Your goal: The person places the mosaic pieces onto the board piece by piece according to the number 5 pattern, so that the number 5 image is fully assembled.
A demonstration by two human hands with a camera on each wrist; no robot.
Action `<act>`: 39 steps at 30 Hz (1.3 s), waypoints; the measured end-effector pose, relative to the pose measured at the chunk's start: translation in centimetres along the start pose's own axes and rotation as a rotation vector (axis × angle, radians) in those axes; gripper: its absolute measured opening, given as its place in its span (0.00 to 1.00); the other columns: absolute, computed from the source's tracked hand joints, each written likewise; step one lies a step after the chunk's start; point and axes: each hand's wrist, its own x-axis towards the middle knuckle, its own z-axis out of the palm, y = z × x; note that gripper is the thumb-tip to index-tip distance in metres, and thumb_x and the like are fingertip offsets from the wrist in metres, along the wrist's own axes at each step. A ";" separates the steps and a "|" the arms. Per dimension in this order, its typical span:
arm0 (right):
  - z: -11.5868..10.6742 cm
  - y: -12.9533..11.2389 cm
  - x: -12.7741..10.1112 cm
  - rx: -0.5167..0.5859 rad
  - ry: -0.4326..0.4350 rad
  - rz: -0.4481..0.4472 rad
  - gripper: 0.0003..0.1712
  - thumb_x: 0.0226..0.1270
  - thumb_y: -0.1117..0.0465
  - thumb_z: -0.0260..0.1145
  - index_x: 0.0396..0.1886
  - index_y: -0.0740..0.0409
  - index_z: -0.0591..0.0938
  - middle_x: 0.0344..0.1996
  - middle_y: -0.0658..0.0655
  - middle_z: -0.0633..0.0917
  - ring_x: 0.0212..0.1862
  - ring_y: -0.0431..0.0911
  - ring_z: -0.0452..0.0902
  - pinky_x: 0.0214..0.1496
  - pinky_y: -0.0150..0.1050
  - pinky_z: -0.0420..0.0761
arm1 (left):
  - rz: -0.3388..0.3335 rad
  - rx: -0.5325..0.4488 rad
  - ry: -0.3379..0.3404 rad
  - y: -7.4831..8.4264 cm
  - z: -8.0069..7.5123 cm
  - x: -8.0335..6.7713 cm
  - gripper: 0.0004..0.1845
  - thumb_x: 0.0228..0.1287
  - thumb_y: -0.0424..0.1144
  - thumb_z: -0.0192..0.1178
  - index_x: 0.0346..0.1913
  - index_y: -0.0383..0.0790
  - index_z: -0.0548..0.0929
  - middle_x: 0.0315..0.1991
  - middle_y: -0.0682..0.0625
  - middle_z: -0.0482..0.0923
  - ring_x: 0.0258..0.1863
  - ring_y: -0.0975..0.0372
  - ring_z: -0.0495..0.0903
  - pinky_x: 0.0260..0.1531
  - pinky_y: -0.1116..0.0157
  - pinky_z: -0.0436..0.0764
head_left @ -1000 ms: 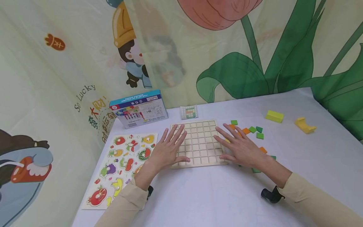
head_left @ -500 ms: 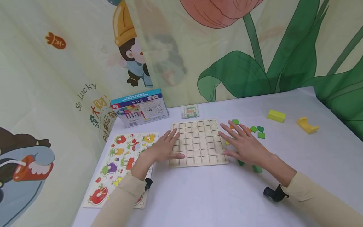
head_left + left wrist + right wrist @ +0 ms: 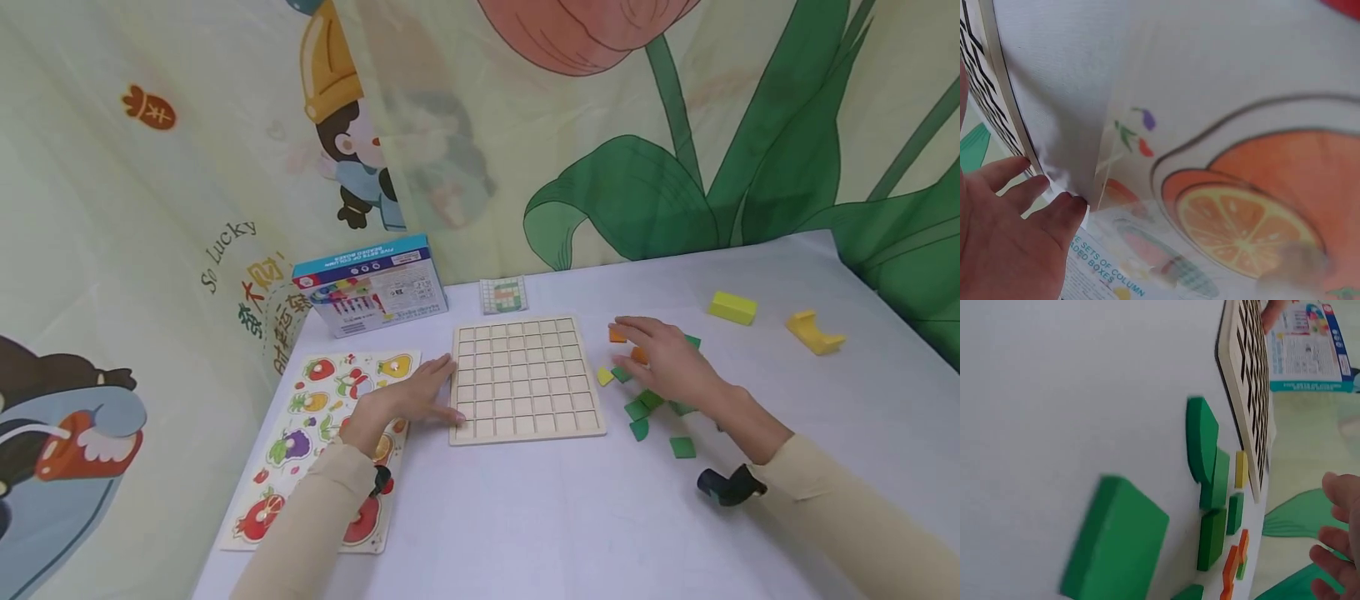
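A wooden grid board [image 3: 525,379] lies flat on the white table, its squares bare. My left hand [image 3: 408,398] is at the board's left edge, thumb by the near corner and fingers extended along the side; in the left wrist view the fingertips [image 3: 1019,164] reach the edge. My right hand [image 3: 671,358] hovers over loose tiles right of the board, fingers loosely bent, nothing visibly held. Around it lie several green tiles [image 3: 682,447], a yellow tile [image 3: 604,377] and orange tiles [image 3: 617,335], some partly hidden beneath the hand.
A fruit picture board [image 3: 288,450] lies left, under my left forearm. Behind it stands a printed box [image 3: 375,292]. A small grid pattern card [image 3: 503,295] sits behind the grid board. A yellow-green block [image 3: 732,307] and a yellow curved block [image 3: 814,333] are far right.
My left hand has drawn left off the grid board to its edge. The right hand has moved right, off the board's side, and its spread fingers have bent over the tiles.
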 end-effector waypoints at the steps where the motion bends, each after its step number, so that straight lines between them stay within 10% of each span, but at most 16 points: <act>1: -0.1 0.1 0.2 0.020 -0.023 0.034 0.32 0.65 0.56 0.67 0.67 0.60 0.72 0.67 0.65 0.69 0.68 0.63 0.64 0.67 0.63 0.68 | 0.001 0.001 -0.003 0.0 0.0 -0.1 0.55 0.56 0.58 0.67 0.77 0.38 0.47 0.79 0.42 0.37 0.78 0.48 0.38 0.77 0.49 0.48; 15: 1.1 3.8 4.7 -0.032 -0.225 0.171 0.26 0.66 0.57 0.65 0.62 0.62 0.77 0.63 0.70 0.73 0.64 0.65 0.66 0.65 0.61 0.71 | -0.022 0.035 -0.019 0.9 -0.4 0.0 0.55 0.50 0.46 0.74 0.76 0.40 0.52 0.80 0.48 0.38 0.79 0.51 0.42 0.77 0.53 0.51; 39: 2.1 5.0 6.3 -0.029 -0.226 0.189 0.23 0.63 0.55 0.69 0.58 0.51 0.82 0.56 0.68 0.73 0.57 0.63 0.62 0.61 0.62 0.66 | -0.090 0.083 -0.047 1.9 -0.7 0.2 0.54 0.52 0.47 0.73 0.77 0.43 0.51 0.80 0.50 0.38 0.79 0.52 0.42 0.76 0.53 0.52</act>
